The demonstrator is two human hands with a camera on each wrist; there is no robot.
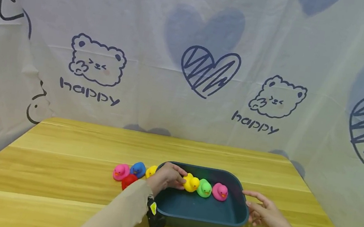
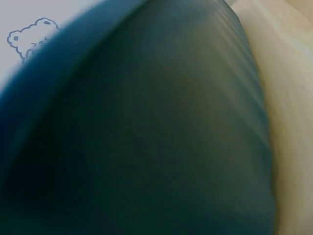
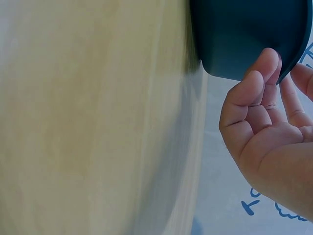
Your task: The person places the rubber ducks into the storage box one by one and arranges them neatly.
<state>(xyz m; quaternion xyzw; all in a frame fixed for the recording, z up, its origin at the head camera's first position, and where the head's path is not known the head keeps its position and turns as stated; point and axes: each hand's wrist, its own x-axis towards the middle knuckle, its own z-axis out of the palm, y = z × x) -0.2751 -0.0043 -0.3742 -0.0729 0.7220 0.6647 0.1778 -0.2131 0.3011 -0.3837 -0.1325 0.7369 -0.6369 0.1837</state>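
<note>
Inside a dark teal plastic bin (image 1: 201, 211), my left hand (image 1: 168, 177) pinches a yellow rubber duck (image 1: 190, 183) between fingers and thumb. A green rubber duck (image 1: 204, 189) sits just right of it, then a pink rubber duck (image 1: 220, 192). At the bin's right end is my right hand (image 1: 269, 215), its fingers loosely bent and touching the end wall near the rim. In the right wrist view, this right hand (image 3: 271, 122) lies against the bin's outer corner (image 3: 234, 44). The left wrist view is filled by the blurred bin wall (image 2: 146, 122); the left hand is hidden there.
Left of the bin, a pink duck (image 1: 121, 172), a blue duck (image 1: 138, 169), a red duck (image 1: 129, 181) and a partly hidden yellow duck (image 1: 151, 171) stand together on the wooden table (image 1: 54, 173). A printed white cloth (image 1: 151, 86) hangs behind the table.
</note>
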